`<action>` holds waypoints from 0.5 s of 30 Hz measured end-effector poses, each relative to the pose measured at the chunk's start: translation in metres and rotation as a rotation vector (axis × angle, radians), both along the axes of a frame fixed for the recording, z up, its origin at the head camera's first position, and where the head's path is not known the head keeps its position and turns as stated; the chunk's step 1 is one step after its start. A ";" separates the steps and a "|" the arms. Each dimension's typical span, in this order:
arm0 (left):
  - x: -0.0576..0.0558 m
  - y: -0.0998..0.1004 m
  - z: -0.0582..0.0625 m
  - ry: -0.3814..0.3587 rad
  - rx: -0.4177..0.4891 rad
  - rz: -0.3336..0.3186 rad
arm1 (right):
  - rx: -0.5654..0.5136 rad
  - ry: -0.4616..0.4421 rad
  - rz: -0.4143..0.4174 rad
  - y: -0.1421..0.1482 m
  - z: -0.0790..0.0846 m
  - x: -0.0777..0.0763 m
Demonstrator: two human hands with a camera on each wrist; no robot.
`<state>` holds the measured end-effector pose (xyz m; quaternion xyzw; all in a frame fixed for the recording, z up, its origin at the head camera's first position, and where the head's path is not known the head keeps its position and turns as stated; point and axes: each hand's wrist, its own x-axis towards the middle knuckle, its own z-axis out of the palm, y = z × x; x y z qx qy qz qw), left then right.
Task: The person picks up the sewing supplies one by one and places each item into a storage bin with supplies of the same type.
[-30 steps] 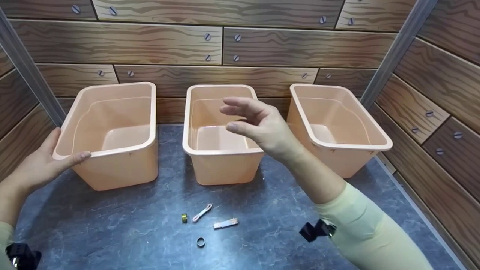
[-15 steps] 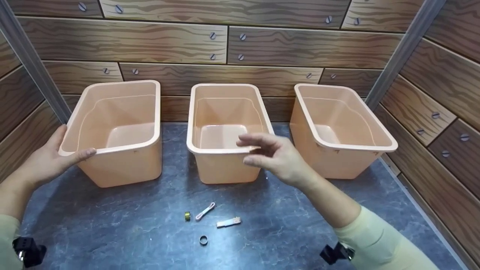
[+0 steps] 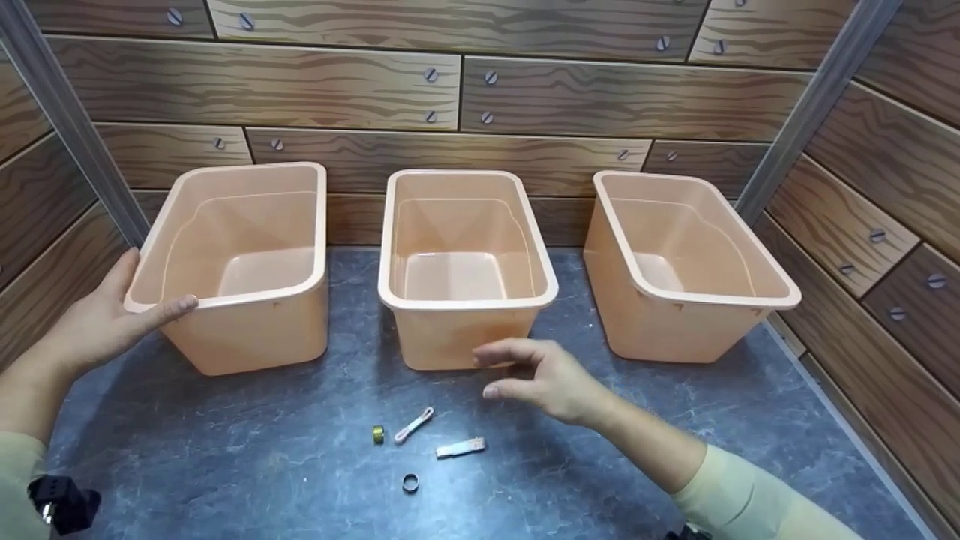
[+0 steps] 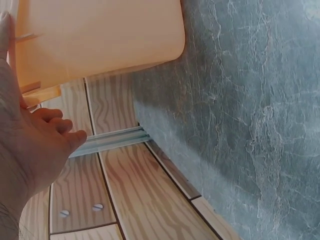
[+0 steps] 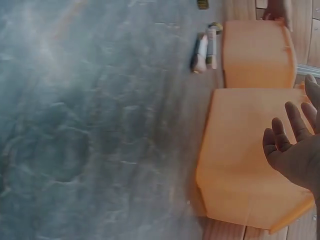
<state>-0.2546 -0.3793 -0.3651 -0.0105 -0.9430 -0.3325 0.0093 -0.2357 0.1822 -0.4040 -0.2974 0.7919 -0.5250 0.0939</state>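
Note:
In the head view my left hand (image 3: 97, 319) holds the front left corner of the left peach plastic bin (image 3: 255, 337), its thumb across the rim. The left wrist view has that hand's fingers curled beside the bin's corner. My right hand (image 3: 551, 382) hovers over the table, just in front of the middle bin (image 3: 465, 334), fingers loosely bent and nothing between them. To its left lie a small gold-green ring (image 3: 378, 434), a thin pinkish-white loop-ended strip (image 3: 414, 425), a short pale strip (image 3: 460, 448) with a pinkish end, and a dark ring (image 3: 410, 483).
A third peach bin (image 3: 675, 330) stands at the right, in line with the others along the back. Wood-patterned walls (image 3: 555, 97) with grey corner posts (image 3: 814, 105) enclose the dark blue marbled table (image 3: 247, 450). No contents show in the bins.
My right hand has come down and toward me, from above the middle bin to in front of it. The left hand keeps its place on the left bin. The view has shifted slightly.

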 end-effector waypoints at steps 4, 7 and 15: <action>0.002 0.000 0.000 0.015 -0.021 0.000 | 0.056 0.006 -0.009 0.001 -0.010 0.002; 0.005 0.003 0.002 0.050 -0.049 0.012 | 0.083 0.003 -0.002 0.001 -0.017 0.003; 0.007 0.034 0.017 0.299 -0.010 0.023 | 0.141 -0.055 0.023 0.001 -0.030 0.005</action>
